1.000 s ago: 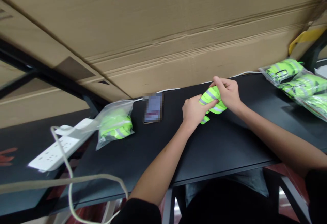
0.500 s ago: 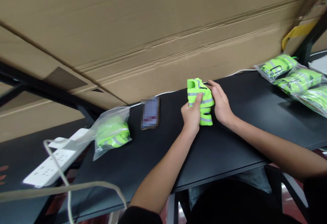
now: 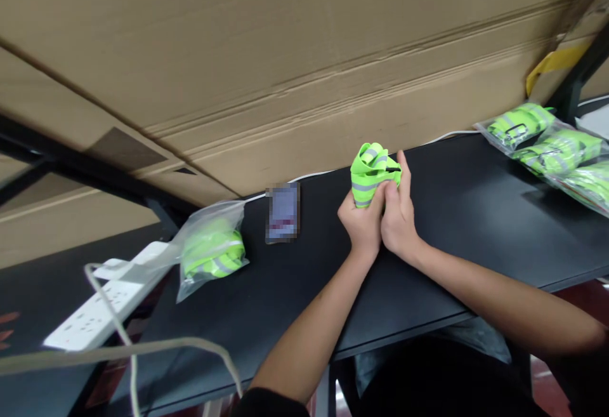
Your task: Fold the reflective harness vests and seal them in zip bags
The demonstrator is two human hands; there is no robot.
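The left hand (image 3: 362, 226) and right hand (image 3: 398, 220) meet, their fingers (image 3: 403, 176) closed around a bunched hi-vis vest (image 3: 372, 172) (grey reflective bands showing), held just above the black tabletop (image 3: 476, 226). A bagged vest (image 3: 212, 252) lies beyond a pixelated phone (image 3: 283, 212).

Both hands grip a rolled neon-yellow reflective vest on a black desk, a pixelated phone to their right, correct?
No: the head view puts the pixelated phone left of the left hand and right hand, which do grip the neon-yellow reflective vest on the black desk.
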